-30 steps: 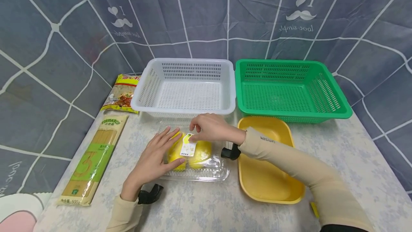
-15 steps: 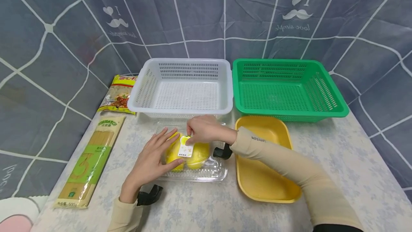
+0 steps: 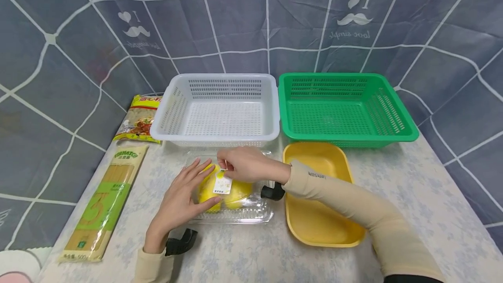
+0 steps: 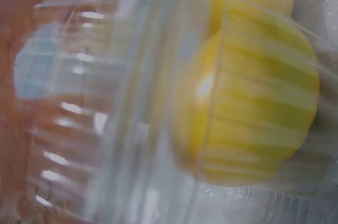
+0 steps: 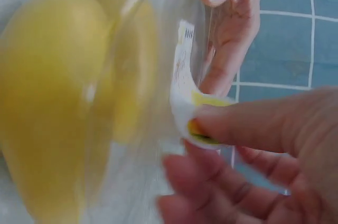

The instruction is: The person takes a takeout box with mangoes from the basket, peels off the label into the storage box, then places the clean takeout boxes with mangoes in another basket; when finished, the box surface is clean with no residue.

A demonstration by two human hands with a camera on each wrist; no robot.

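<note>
A clear plastic box (image 3: 251, 216) holds yellow fruits (image 5: 53, 65) that look like mangoes. A white label (image 3: 222, 186) with a yellow fruit print is stuck on its lid. My left hand (image 3: 178, 202) rests on the left side of the box, fingers spread. My right hand (image 3: 248, 165) pinches the label's far end between thumb and finger. In the right wrist view that end of the label (image 5: 183, 84) bends up off the lid, while the barcode end still lies against it. The left wrist view is blurred, showing fruit (image 4: 253, 97) through ribbed plastic.
Behind the box stand a white basket (image 3: 224, 119) and a green basket (image 3: 326, 119). A yellow tray (image 3: 322, 226) lies to the right, partly under my right forearm. On the left are a noodle pack (image 3: 104, 204) and a printed food bag (image 3: 137, 119).
My right hand has closed its thumb and finger on the label's far end, which now lifts off the lid. The left hand stays on the box. The head view has shifted slightly right.
</note>
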